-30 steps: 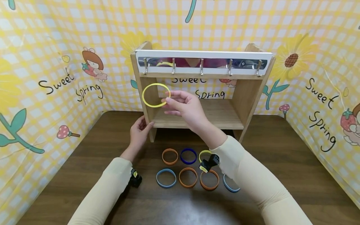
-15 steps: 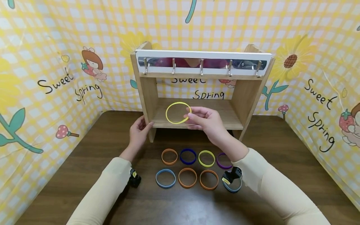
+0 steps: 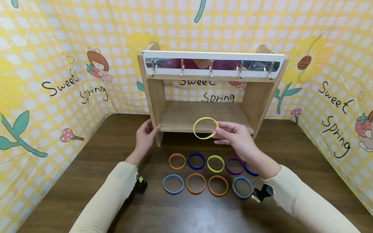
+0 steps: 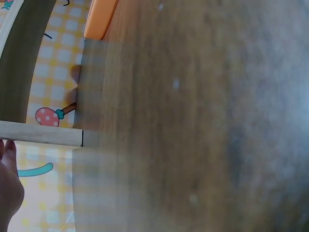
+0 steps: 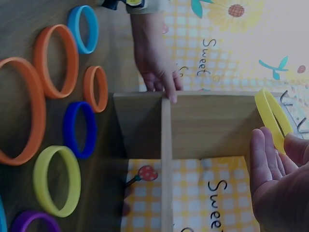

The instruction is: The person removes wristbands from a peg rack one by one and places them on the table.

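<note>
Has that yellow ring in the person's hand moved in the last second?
Yes. The yellow ring has gone down and rightward, from below the rack's leftmost hook to the shelf's front edge.

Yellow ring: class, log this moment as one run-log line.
right hand: pinches yellow ring in front of shelf | left hand: grips wooden rack | table: nine rings

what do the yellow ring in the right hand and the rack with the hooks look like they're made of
Yellow ring: probably silicone or soft plastic; thin, matte, evenly coloured band. Rack: light wood or wood-look board, grain visible, matte. Hook rail: polished metal, mirror-like reflections.
</note>
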Tool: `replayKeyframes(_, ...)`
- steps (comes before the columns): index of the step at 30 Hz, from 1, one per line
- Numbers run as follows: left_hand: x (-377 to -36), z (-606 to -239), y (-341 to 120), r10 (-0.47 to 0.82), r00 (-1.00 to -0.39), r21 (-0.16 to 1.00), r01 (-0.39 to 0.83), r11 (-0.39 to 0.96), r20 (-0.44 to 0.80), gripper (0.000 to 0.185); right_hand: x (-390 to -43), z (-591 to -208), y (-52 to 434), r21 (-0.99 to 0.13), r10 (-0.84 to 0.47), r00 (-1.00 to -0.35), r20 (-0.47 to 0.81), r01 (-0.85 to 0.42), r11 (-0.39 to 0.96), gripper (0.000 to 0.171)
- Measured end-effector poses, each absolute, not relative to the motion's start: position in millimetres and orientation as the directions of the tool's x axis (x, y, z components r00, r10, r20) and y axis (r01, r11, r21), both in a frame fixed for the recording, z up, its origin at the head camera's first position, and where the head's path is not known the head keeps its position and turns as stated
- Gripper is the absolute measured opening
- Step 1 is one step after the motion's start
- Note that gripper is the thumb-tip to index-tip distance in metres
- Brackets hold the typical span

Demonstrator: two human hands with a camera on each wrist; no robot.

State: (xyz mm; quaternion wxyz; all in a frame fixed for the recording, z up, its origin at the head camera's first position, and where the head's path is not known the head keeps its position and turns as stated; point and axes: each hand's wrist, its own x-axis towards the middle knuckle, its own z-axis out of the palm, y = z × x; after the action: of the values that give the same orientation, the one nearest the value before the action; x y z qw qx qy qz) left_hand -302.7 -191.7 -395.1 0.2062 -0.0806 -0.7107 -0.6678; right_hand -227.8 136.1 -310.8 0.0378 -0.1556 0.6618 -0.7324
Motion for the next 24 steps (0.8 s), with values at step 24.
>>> replayKeyframes(24,-302,-394,-192,-0.161,-0.903,0.916,0.384,0.116,0.399,0.044,-197,-355,209,-0.997,-0.204,-0.977,0.068,-0.074,0.022,0.047)
